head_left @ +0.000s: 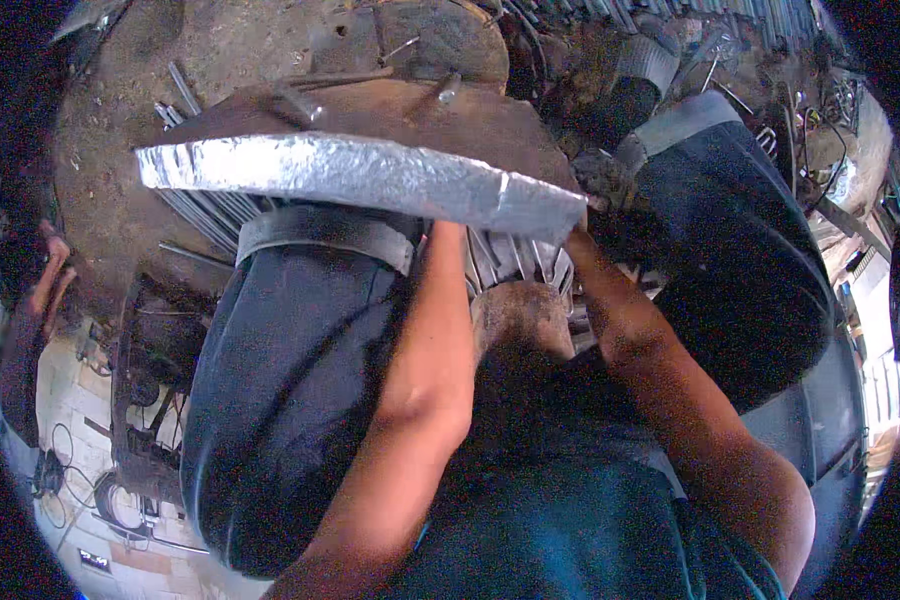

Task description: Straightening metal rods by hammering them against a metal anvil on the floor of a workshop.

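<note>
A wide brown slab with a thick, silver, foil-like front edge lies across the view above my knees. My left hand reaches under the middle of that edge, which hides its fingers. Close by the slab's right corner is my right hand, its fingers hidden too. Whether either hand grips the slab cannot be made out. Several grey metal rods fan out below the edge between my forearms, over a rounded brown block.
Thin metal rods lie in a bundle beside my left knee, on brown ground. More long rods are piled at the far right. At the left rim, another person's arm shows above pale paving with a black cable.
</note>
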Motion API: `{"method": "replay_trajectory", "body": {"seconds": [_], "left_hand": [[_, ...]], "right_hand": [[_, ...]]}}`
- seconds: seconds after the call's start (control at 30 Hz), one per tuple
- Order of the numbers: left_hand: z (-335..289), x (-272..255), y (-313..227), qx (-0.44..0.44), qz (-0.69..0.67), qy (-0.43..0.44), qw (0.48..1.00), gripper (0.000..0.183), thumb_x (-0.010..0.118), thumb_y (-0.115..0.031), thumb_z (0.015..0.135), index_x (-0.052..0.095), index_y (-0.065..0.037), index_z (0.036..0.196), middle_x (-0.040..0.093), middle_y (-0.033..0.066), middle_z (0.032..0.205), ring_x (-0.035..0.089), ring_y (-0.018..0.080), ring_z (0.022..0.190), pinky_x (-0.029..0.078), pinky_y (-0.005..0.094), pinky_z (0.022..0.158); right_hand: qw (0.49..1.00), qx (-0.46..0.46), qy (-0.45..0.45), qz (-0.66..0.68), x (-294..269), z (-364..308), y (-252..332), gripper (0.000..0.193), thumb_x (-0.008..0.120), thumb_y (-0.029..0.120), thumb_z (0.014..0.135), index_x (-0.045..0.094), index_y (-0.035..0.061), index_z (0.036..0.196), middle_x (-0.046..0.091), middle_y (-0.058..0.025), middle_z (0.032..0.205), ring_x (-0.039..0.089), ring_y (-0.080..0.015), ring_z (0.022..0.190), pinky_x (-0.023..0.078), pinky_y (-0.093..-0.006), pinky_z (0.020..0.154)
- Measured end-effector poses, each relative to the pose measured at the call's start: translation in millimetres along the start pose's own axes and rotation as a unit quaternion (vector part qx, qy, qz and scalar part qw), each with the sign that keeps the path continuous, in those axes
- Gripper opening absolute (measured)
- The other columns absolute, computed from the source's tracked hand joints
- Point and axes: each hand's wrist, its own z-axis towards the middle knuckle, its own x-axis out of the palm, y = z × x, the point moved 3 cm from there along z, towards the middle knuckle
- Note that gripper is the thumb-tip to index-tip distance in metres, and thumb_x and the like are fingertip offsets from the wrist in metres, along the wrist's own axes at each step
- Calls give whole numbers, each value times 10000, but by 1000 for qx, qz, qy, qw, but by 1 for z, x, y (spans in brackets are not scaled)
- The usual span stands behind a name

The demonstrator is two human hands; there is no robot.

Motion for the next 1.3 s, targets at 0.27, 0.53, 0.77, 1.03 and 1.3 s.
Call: {"method": "replay_trajectory", "body": {"seconds": [0.27, 0.53, 0.77, 1.03, 1.3], "left_hand": [[-44, 1, -20, 61, -46, 27, 997, 268, 498, -369, 831, 519, -127, 943, 434, 1, 697, 383, 109, 549, 364, 287, 466], [-180, 3, -14, 70, 145, 68, 985, 294, 581, -366, 799, 469, -118, 688, 308, -34, 522, 282, 99, 385, 251, 268, 361], [-268, -14, -49, 310, 478, -40, 821, 608, 584, -563, 786, 599, 43, 734, 609, 156, 640, 618, 205, 579, 474, 343, 572], [-338, -32, -81, 552, 420, -82, 715, 315, 577, -298, 865, 586, -7, 986, 576, 82, 601, 573, 152, 549, 440, 329, 512], [-277, -47, -60, 573, 481, -177, 639, 319, 612, -266, 819, 565, 28, 935, 610, 279, 890, 580, 449, 871, 463, 490, 746]], "right_hand": [[973, 100, 4, 209, -31, 6, 27, 449, 598, 362, 700, 655, -9, 947, 626, -212, 1036, 596, -383, 971, 457, -443, 872], [971, 42, -21, 233, -145, -34, 20, 457, 692, 396, 690, 663, -37, 833, 657, -206, 838, 652, -289, 834, 509, -377, 742], [844, -30, -177, 505, -283, -93, 15, 381, 712, 284, 735, 591, -47, 591, 563, -119, 532, 548, -221, 432, 427, -377, 426], [668, -196, -190, 693, -358, -208, -18, 245, 709, 167, 713, 538, -5, 742, 522, -85, 530, 463, -176, 361, 398, -338, 373], [620, -207, -130, 746, -336, -257, 16, 252, 708, 130, 724, 470, 65, 673, 451, -25, 486, 417, -128, 357, 330, -292, 340]]}}
